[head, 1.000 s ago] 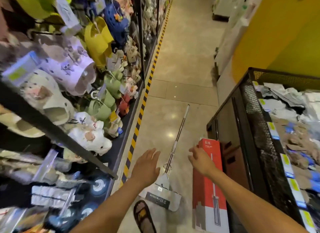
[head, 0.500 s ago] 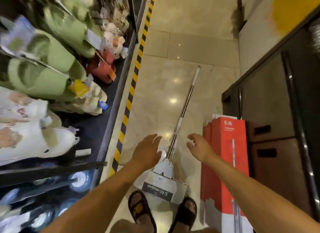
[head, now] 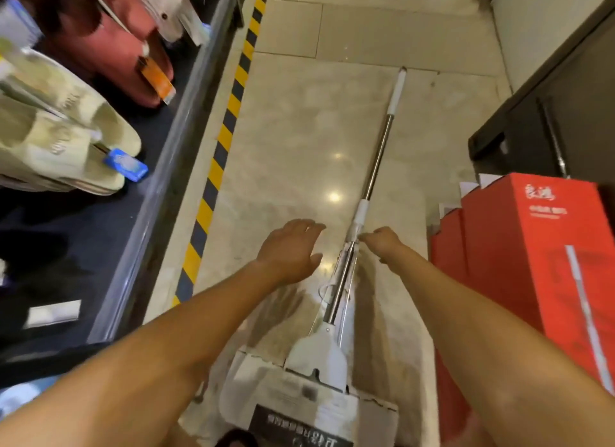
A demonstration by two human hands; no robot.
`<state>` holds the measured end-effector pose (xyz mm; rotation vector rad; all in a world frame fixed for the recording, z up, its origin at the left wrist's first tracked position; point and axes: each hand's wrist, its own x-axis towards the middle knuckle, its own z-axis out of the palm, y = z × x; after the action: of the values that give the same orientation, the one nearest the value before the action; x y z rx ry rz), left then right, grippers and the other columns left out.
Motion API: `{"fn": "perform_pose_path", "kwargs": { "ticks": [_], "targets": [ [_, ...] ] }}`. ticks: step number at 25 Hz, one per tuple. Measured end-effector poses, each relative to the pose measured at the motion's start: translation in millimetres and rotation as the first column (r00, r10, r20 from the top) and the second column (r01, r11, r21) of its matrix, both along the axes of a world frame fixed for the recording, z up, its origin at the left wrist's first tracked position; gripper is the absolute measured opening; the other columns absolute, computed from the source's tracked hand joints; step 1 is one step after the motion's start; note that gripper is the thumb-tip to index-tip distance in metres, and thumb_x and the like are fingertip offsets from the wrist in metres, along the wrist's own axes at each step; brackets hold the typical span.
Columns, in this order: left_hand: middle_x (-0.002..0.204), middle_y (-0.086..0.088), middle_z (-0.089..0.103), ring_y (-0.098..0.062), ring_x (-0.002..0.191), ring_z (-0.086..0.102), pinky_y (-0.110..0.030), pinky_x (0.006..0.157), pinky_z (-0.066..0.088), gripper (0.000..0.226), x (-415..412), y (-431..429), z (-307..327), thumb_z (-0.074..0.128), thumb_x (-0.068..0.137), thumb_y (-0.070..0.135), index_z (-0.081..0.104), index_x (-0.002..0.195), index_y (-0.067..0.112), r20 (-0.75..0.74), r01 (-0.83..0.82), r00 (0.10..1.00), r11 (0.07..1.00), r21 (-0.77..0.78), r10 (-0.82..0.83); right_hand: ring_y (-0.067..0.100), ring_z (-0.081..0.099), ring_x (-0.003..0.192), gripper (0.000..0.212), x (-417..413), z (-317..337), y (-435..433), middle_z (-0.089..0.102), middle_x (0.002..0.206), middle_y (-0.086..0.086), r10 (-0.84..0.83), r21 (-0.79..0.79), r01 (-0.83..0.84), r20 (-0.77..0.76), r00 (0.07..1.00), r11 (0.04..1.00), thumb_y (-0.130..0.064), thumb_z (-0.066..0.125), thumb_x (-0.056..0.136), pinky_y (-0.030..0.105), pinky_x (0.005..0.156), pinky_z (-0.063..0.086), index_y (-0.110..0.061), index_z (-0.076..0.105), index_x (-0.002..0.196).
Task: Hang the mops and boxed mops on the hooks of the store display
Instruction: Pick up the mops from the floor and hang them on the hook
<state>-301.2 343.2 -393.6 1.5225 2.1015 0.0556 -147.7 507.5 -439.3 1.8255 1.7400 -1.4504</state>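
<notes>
A mop (head: 379, 157) with a steel pole and white grips lies on the tiled floor, its wrapped head (head: 309, 390) nearest me. My right hand (head: 382, 243) reaches down to the pole's lower white collar, fingertips touching it or just short of it; grip unclear. My left hand (head: 289, 250) hovers open to the left of the pole, fingers spread, holding nothing. Red boxed mops (head: 532, 253) stand at the right, against a dark cabinet.
A display shelf (head: 159, 167) of slippers (head: 66, 137) runs along the left, edged by a yellow-and-black floor stripe (head: 219, 153). A dark cabinet (head: 545, 113) stands at the right. Pale floor tiles (head: 366, 30) stretch ahead.
My view has dropped and moved closer to the floor. Both hands have gone down toward the mop pole, the right one reaching its white collar.
</notes>
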Motion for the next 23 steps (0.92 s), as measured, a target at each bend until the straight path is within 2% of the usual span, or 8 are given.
{"fn": "perform_pose_path", "kwargs": {
  "ticks": [4, 7, 9, 12, 15, 19, 21, 23],
  "targets": [
    [0.165, -0.001, 0.037, -0.027, 0.150, 0.035, -0.045, 0.117, 0.039, 0.061, -28, 0, -9, 0.054, 0.103, 0.039, 0.033, 0.159, 0.028, 0.053, -0.063, 0.997, 0.995, 0.079, 0.059, 0.024, 0.059, 0.078, 0.046, -21, -61, 0, 0.060, 0.106, 0.014, -0.261, -0.106, 0.249, -0.124, 0.957, 0.963, -0.026, 0.067, 0.095, 0.033, 0.070, 0.048, 0.001, 0.055, 0.131],
    [0.161, -0.002, 0.042, -0.025, 0.146, 0.041, -0.045, 0.115, 0.043, 0.058, -42, -13, -7, 0.055, 0.104, 0.039, 0.037, 0.157, 0.027, 0.106, -0.084, 0.992, 0.993, 0.088, 0.075, 0.037, 0.070, 0.093, 0.076, -20, -125, 7, 0.070, 0.109, 0.018, -0.388, -0.152, 0.360, -0.249, 0.887, 0.920, -0.047, 0.074, 0.069, 0.048, 0.091, 0.059, -0.001, 0.059, 0.128],
    [0.158, -0.002, 0.046, -0.025, 0.144, 0.045, -0.045, 0.114, 0.044, 0.055, -52, -16, -11, 0.054, 0.105, 0.040, 0.039, 0.156, 0.026, 0.126, -0.099, 0.988, 0.993, 0.070, 0.090, 0.039, 0.072, 0.089, 0.085, -22, -135, 8, 0.073, 0.103, 0.019, -0.423, -0.177, 0.387, -0.280, 0.862, 0.905, -0.054, 0.071, 0.054, 0.051, 0.088, 0.061, -0.003, 0.063, 0.121],
    [0.153, -0.004, 0.053, -0.025, 0.136, 0.054, -0.040, 0.109, 0.046, 0.050, -57, -14, -10, 0.050, 0.107, 0.044, 0.046, 0.152, 0.022, 0.226, -0.197, 0.958, 0.978, 0.062, 0.179, 0.026, 0.061, 0.068, 0.041, -28, -68, -12, 0.065, 0.079, 0.010, -0.474, -0.281, 0.401, -0.284, 0.833, 0.872, -0.049, 0.056, 0.086, 0.030, 0.061, 0.051, -0.009, 0.063, 0.093],
    [0.156, -0.005, 0.051, -0.024, 0.141, 0.050, -0.029, 0.107, 0.037, 0.053, -54, 2, 5, 0.038, 0.110, 0.048, 0.048, 0.151, 0.017, 0.392, -0.335, 0.870, 0.942, 0.022, 0.300, 0.021, 0.053, 0.074, 0.031, -23, -30, -14, 0.060, 0.084, 0.006, -0.412, -0.281, 0.332, -0.304, 0.859, 0.900, -0.044, 0.041, 0.096, 0.034, 0.071, 0.040, -0.018, 0.056, 0.087],
    [0.157, -0.007, 0.051, -0.024, 0.148, 0.043, -0.043, 0.124, 0.031, 0.076, -48, 37, 18, 0.023, 0.106, 0.064, 0.046, 0.154, 0.011, 0.707, -0.591, 0.482, 0.788, -0.174, 0.518, 0.022, 0.055, 0.080, 0.017, -16, 13, -20, 0.063, 0.086, 0.002, -0.271, -0.245, 0.197, -0.317, 0.909, 0.949, -0.031, 0.041, 0.087, 0.039, 0.081, 0.038, -0.020, 0.053, 0.081],
    [0.160, -0.006, 0.048, -0.022, 0.151, 0.039, -0.045, 0.126, 0.028, 0.090, -42, 51, 19, 0.018, 0.100, 0.076, 0.043, 0.156, 0.010, 0.821, -0.629, 0.238, 0.727, -0.277, 0.519, 0.022, 0.056, 0.085, 0.013, -14, 36, -22, 0.061, 0.085, 0.001, -0.202, -0.271, 0.114, -0.322, 0.925, 0.956, -0.027, 0.042, 0.082, 0.041, 0.084, 0.038, -0.020, 0.053, 0.084],
    [0.165, -0.007, 0.040, -0.021, 0.156, 0.032, -0.046, 0.129, 0.022, 0.104, -35, 59, 20, 0.012, 0.093, 0.085, 0.035, 0.160, 0.009, 0.873, -0.594, 0.099, 0.732, -0.334, 0.478, 0.023, 0.060, 0.090, 0.016, -9, 52, -23, 0.064, 0.084, 0.000, -0.170, -0.293, 0.062, -0.360, 0.917, 0.954, -0.023, 0.040, 0.081, 0.042, 0.086, 0.038, -0.019, 0.051, 0.090]
  ]
}}
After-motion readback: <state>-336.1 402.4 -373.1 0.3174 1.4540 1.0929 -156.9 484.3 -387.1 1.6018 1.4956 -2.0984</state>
